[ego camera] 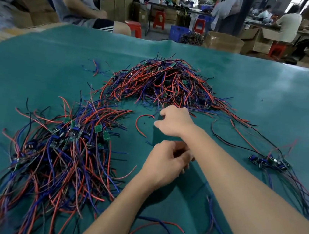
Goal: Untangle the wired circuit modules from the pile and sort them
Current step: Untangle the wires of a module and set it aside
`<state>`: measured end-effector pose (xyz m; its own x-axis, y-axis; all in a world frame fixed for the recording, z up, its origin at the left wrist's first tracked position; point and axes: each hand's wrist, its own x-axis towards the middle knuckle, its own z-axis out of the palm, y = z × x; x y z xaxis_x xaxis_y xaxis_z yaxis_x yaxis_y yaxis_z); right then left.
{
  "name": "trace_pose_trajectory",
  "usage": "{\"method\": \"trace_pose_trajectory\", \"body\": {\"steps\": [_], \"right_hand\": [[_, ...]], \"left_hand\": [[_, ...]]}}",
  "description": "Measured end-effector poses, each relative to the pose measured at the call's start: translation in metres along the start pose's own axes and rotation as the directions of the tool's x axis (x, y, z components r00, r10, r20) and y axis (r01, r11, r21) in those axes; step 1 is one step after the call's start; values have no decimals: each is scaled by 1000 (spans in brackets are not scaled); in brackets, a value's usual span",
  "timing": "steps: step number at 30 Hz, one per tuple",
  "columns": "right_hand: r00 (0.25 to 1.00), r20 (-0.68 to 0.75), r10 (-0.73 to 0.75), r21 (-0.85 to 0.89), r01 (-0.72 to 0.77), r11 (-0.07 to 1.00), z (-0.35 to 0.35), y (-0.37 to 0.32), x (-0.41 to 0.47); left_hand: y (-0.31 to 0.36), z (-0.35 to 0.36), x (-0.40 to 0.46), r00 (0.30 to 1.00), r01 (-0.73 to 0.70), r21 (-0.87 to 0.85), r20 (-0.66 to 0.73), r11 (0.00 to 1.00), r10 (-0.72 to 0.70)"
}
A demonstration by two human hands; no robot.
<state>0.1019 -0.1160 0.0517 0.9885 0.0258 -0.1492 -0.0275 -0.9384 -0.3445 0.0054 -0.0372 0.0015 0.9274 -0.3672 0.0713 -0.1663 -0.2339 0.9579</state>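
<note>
Blue crate past table holds dark wire bundle. Right hand reaches toward far pile, fingers curled, grip unclear. Left hand curled, contents hidden.

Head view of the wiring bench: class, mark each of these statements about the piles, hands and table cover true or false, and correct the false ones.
1. The table cover is teal green. True.
2. The far pile holds only yellow wires. False: its wires are red, blue and black.
3. The right hand reaches toward the near edge of the far pile. True.
4. A small group of modules lies to the right of the arms. True.
5. The near-left pile holds no circuit boards. False: small green boards show among its wires.
6. The left hand lies flat on the near-left pile. False: it is curled, apart from that pile.
</note>
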Motion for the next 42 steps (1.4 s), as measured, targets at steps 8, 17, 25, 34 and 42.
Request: {"method": "trace_pose_trajectory", "body": {"steps": [8,17,25,34,42], "right_hand": [[955,-279,99,329,-1,944,-30,34,-25],[919,-354,173,532,46,846,-19,70,-56],[949,-276,153,27,-152,988,3,49,-25],[981,-180,76,169,-45,985,-16,61,-64],[980,71,-185,662,93,744,0,74,-133]], "left_hand": [[-3,0,4,984,-11,-125,-180,992,-11],[-5,2,7,957,-8,-225,-284,974,-57],[-9,0,7,956,-20,-205,-291,979,-42],[-7,1,9,953,-2,-246,-294,969,-72],[-2,-1,6,953,18,-151,-296,988,-63]]}}
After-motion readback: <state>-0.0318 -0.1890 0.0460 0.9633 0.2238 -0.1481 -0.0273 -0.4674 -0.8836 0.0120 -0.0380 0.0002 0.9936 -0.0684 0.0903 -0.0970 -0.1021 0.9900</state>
